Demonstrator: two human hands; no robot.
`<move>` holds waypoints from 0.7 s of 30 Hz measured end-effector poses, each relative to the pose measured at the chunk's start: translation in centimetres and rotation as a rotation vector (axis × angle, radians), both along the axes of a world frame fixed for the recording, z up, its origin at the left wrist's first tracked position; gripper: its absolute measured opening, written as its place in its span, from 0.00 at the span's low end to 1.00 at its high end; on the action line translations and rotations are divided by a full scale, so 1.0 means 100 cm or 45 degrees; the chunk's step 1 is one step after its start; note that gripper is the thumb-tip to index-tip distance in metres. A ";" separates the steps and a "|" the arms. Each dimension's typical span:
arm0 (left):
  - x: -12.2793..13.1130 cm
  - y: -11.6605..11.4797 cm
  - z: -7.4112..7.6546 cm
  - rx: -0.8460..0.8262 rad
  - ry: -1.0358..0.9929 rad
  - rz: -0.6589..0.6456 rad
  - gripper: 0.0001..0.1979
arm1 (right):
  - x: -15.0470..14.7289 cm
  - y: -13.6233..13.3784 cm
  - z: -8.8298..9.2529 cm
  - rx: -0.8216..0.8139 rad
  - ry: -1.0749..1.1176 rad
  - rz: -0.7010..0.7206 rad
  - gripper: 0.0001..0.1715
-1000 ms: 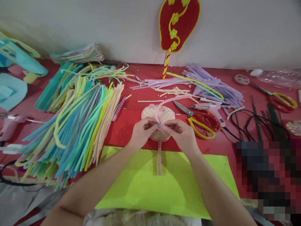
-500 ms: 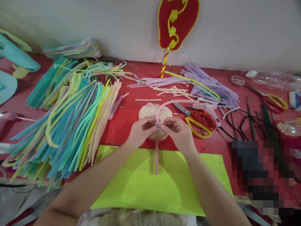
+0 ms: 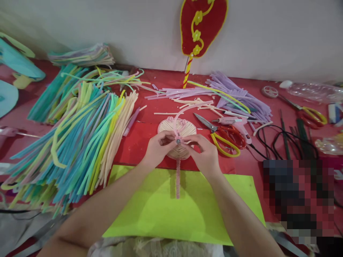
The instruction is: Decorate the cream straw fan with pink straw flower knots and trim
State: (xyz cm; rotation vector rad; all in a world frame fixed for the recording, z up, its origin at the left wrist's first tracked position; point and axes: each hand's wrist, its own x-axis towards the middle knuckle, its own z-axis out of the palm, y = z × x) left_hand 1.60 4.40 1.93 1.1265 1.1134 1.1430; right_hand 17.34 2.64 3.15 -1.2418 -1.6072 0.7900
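Under the grip, a woven fan [image 3: 184,129] is held flat on the bench [image 3: 134,146] by the left hand [image 3: 158,149] and right hand [image 3: 205,154]. Both are closed on a pink pipe cleaner [image 3: 189,110] at its centre, probably to keep it taut. Beyond the grip, its free end is arched farther off than before.

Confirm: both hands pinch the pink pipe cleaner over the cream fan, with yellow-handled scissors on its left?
No: the head view shows the yellow-handled scissors right of the cream fan. Left hand and right hand do pinch the pink pipe cleaner over it.
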 end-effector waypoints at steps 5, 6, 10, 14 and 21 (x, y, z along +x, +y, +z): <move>0.000 -0.001 -0.001 0.017 -0.005 -0.019 0.10 | 0.002 0.001 0.000 0.161 -0.118 0.011 0.06; 0.000 -0.001 -0.002 0.017 -0.005 -0.022 0.10 | 0.003 0.002 0.000 0.200 -0.145 0.019 0.07; 0.000 0.001 -0.004 -0.002 -0.037 -0.039 0.12 | 0.007 0.003 0.000 0.312 -0.178 0.071 0.08; -0.002 0.002 -0.005 -0.016 -0.067 -0.062 0.12 | 0.009 0.003 0.002 0.221 -0.129 0.068 0.07; -0.002 0.001 -0.002 -0.083 -0.110 -0.098 0.16 | 0.013 0.007 -0.002 0.024 -0.064 0.094 0.05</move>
